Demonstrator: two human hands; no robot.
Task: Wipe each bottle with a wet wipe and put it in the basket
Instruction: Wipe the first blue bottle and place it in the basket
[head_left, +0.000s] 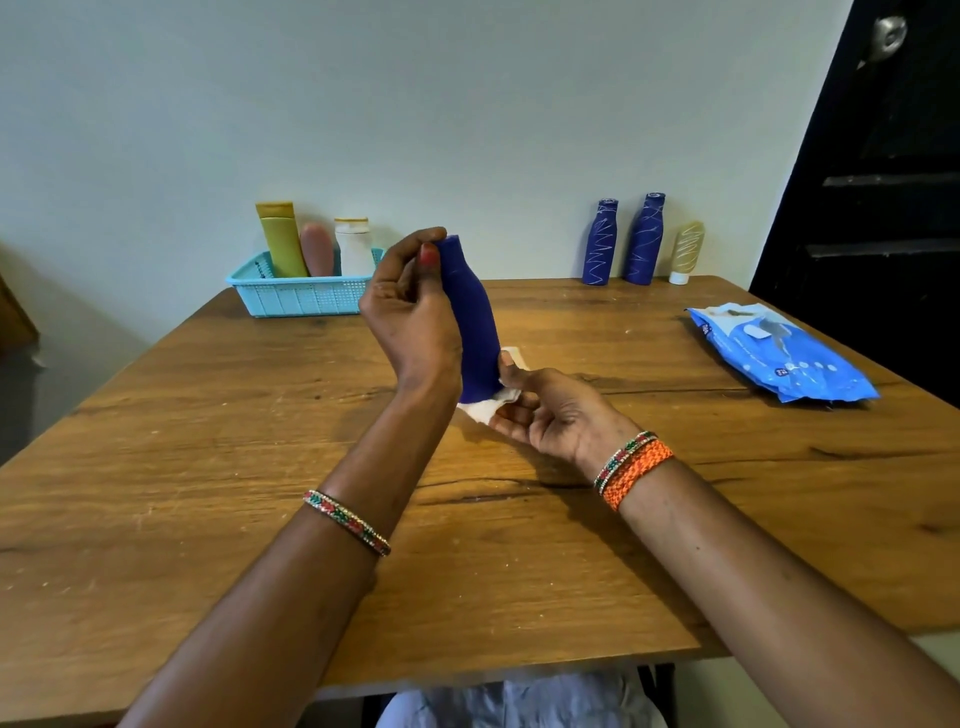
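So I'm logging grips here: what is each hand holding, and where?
The left hand grips the blue bottle near its top; the right hand holds a white wipe against the bottle's base.

A domestic room, probably in a home. The central landmark is a wooden table (260, 467) with a scratched, knotted top, pushed against a plain pale painted wall (467, 104). To the table's right stands a dark panelled door (883, 182) with a round metal knob (889, 34). At the table's far left edge sits a light-blue plastic basket (291, 296) holding toiletry bottles; at its far right edge stand two blue bottles (623, 241) and a small cream tube (687, 252). On the table's right side lies a blue pack of wet wipes (779, 353). These household toiletries and plain furnishings indicate a living space.
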